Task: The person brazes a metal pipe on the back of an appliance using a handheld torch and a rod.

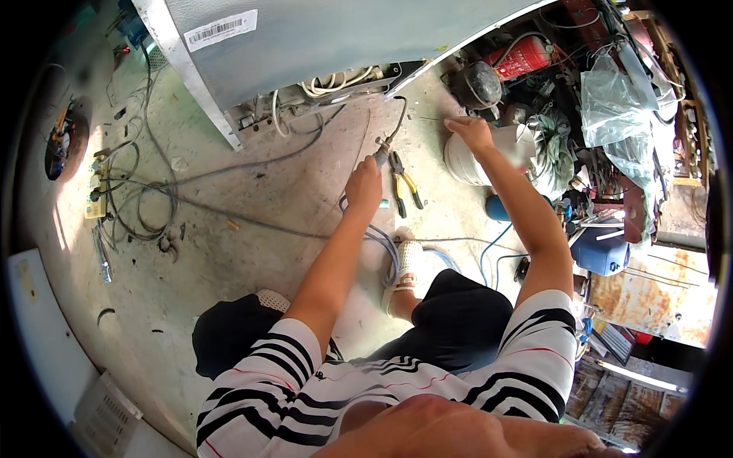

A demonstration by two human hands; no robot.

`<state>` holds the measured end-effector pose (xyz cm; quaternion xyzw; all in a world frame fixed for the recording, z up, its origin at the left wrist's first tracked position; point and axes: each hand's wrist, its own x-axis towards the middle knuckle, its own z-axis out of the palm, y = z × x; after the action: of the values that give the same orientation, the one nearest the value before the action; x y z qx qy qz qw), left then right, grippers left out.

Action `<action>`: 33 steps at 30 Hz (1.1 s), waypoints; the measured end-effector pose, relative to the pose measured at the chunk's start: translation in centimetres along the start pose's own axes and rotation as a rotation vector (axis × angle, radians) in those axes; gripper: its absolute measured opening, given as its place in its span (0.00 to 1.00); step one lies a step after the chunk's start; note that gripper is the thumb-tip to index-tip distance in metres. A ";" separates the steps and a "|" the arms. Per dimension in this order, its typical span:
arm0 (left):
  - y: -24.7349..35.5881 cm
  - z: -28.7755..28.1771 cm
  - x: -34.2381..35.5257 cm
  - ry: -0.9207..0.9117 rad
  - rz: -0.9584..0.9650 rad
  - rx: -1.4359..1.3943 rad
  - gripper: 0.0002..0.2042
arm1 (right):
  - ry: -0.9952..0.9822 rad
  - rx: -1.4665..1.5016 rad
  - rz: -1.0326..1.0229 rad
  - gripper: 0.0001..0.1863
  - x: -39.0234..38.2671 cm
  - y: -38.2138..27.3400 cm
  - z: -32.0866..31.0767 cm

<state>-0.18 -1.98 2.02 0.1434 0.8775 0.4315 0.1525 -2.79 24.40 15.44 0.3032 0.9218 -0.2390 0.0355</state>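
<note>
My left hand (363, 187) is closed round the handle of a gas torch (384, 147). The torch's thin curved neck rises toward the open bottom compartment of a large grey appliance (305, 46), where white tubes (336, 82) and metal parts show. My right hand (472, 133), held out above a white bucket (464, 164), pinches a thin rod (433, 119) that points left toward the appliance. Pliers with yellow and black handles (405, 183) lie on the floor just right of the torch.
Hoses (290, 229) and cables run across the concrete floor to a yellow power strip (95, 191) at the left. A red cylinder (523, 57), a plastic bag (618, 107) and a blue jerrycan (602, 250) crowd the right side. A white panel (50, 328) lies at lower left.
</note>
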 end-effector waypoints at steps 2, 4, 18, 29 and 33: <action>-0.3 0.1 -0.4 0.017 -0.008 0.025 0.12 | 0.015 -0.074 -0.048 0.19 1.7 0.4 1.2; -0.5 0.2 -0.8 0.052 -0.013 0.059 0.12 | 0.035 0.030 -0.091 0.19 2.6 0.1 2.5; -0.7 0.2 -0.9 0.130 -0.097 0.148 0.13 | 0.311 0.366 -0.347 0.13 5.6 -2.0 10.8; -0.5 1.8 -0.5 0.240 -0.034 0.096 0.13 | 0.317 0.361 -0.450 0.12 9.0 -2.3 13.2; -0.8 1.8 -0.3 0.227 -0.059 0.121 0.14 | 0.261 0.338 -0.431 0.12 9.1 -2.5 13.0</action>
<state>0.75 -1.25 0.37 0.0766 0.9173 0.3867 0.0560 -12.69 21.61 3.09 0.1303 0.9088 -0.3499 -0.1860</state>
